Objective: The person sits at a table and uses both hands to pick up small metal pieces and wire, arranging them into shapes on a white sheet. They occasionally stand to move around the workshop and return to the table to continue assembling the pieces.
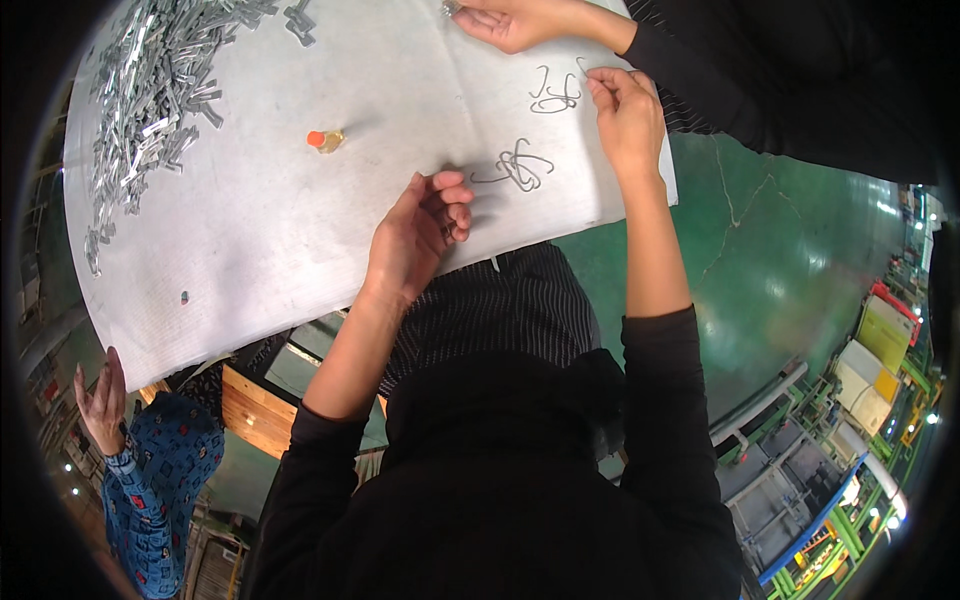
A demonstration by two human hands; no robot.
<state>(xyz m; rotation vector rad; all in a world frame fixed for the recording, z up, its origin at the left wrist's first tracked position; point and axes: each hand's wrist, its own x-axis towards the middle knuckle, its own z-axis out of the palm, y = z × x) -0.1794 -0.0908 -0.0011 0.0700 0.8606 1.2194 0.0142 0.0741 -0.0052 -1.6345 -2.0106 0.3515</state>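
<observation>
My right hand [628,118] is at the table's right side, with thumb and fingertips pinched on a thin bent wire hook [582,63]. Just left of it lies a small pile of similar wire hooks [553,100]. A second tangle of wire hooks [522,170] rests nearer to me. My left hand [418,228] hovers by the near edge, palm turned up and fingers loosely bent, with nothing visible in it. Its fingertips are closest to the second tangle but apart from it.
The white-covered table [270,230] holds a large heap of flat metal clips [160,90] at far left. A small bottle with an orange cap [325,140] lies mid-table. Across from me, a co-worker's hand [510,22] holds something small and shiny. Another person's hand [102,405] is at lower left.
</observation>
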